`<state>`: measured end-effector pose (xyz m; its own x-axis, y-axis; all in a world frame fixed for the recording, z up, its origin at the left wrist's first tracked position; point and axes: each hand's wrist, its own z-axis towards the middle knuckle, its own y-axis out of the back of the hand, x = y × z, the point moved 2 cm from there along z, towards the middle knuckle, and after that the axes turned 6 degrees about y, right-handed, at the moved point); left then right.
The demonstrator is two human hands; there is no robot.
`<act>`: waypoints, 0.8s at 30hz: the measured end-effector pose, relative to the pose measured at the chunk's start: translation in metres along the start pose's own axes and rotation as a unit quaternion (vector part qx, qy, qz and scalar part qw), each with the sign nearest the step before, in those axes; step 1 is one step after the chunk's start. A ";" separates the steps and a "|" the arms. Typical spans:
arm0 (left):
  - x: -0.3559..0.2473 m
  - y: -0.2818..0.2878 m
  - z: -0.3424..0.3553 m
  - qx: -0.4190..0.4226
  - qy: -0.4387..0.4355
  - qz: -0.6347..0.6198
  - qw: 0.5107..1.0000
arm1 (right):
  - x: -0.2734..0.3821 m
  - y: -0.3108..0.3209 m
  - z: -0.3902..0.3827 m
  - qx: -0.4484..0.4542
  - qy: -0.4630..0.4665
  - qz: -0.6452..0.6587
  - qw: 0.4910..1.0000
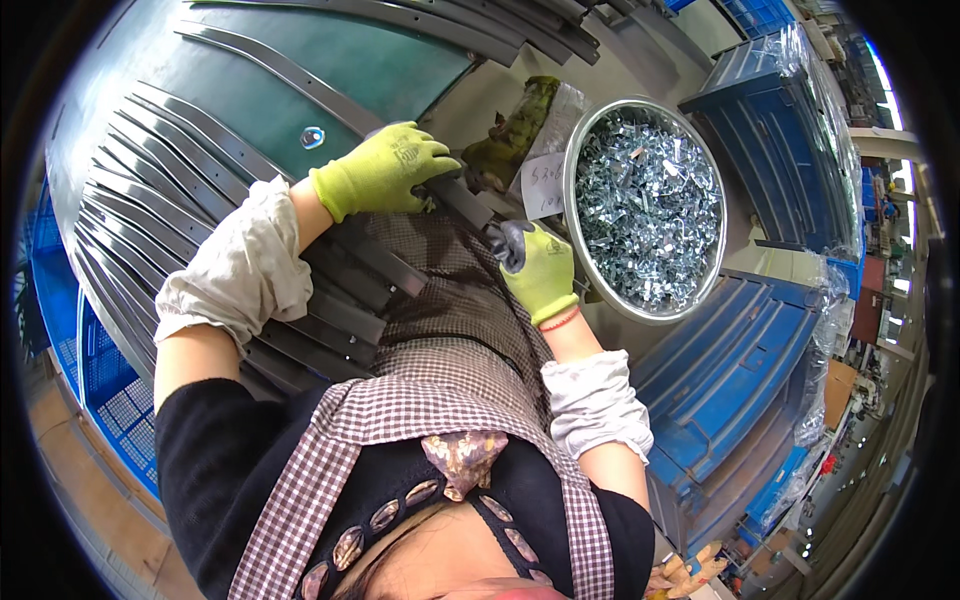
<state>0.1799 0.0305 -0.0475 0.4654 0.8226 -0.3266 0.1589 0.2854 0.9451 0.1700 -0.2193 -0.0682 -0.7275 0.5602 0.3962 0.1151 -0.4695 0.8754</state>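
Observation:
My left hand (pixel 385 172), in a yellow-green glove, is closed round a long dark grey strip (pixel 290 82) that slants across the table toward me. Near the strip's close end, my right hand (pixel 540 268) wears the same kind of glove with a dark coated palm. Its fingers are pinched together right at that end; whatever they hold is hidden. Just to the right stands a round metal basin (pixel 655 317) filled with small shiny metal clips (pixel 650 205). More dark strips (pixel 180 180) lie side by side, left of my left hand.
Further strips (pixel 470 30) lie at the far edge of the green table (pixel 380 75). A paper with handwriting (pixel 542 187) sits beside the basin. Blue stacked panels (pixel 720 370) and a wrapped blue stack (pixel 770 150) stand at right. Blue crates (pixel 115 400) are at left.

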 end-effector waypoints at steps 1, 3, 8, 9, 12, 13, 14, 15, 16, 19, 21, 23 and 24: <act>-0.002 0.002 0.000 0.005 0.001 0.000 1.000 | 0.001 0.000 -0.002 0.005 -0.013 0.019 1.000; -0.008 0.002 -0.002 0.011 0.011 -0.003 1.000 | -0.001 0.003 -0.010 0.022 -0.035 0.058 0.997; -0.008 0.001 0.000 0.010 0.023 -0.002 1.000 | -0.004 0.017 -0.028 0.005 -0.066 0.070 0.995; -0.008 0.000 -0.001 0.007 0.025 -0.001 1.000 | -0.003 0.017 -0.027 0.004 -0.059 0.076 0.995; -0.007 0.000 -0.001 0.010 0.028 0.004 1.000 | -0.003 0.008 -0.019 0.015 -0.047 0.062 0.997; -0.007 0.001 0.000 0.009 0.028 0.001 1.000 | -0.002 0.006 -0.017 0.014 -0.040 0.056 0.998; -0.007 0.002 -0.001 0.009 0.030 -0.002 1.000 | -0.001 0.005 -0.015 0.015 -0.032 0.051 0.998; -0.007 0.002 -0.001 0.008 0.032 -0.005 0.999 | 0.003 0.004 -0.012 0.016 -0.024 0.046 0.999; -0.008 0.003 -0.001 0.009 0.038 -0.001 0.999 | 0.008 0.002 -0.008 0.011 -0.008 -0.015 1.000; -0.009 0.008 0.001 0.003 0.043 -0.003 0.999 | 0.011 -0.003 -0.007 0.001 0.021 -0.103 0.995; -0.011 0.010 -0.002 -0.003 0.038 -0.027 0.999 | 0.007 0.006 -0.009 0.026 0.028 -0.039 0.999; -0.016 0.013 -0.005 0.032 0.058 -0.080 0.995 | -0.001 0.021 -0.021 0.032 0.038 -0.008 0.999; -0.014 0.016 -0.008 0.023 0.054 -0.117 0.991 | -0.011 0.030 -0.029 0.023 0.024 -0.019 0.999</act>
<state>0.1688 0.0271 -0.0277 0.3163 0.7847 -0.5331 0.2929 0.4537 0.8417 0.1616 -0.2592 -0.0542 -0.7633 0.5431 0.3499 0.1175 -0.4159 0.9018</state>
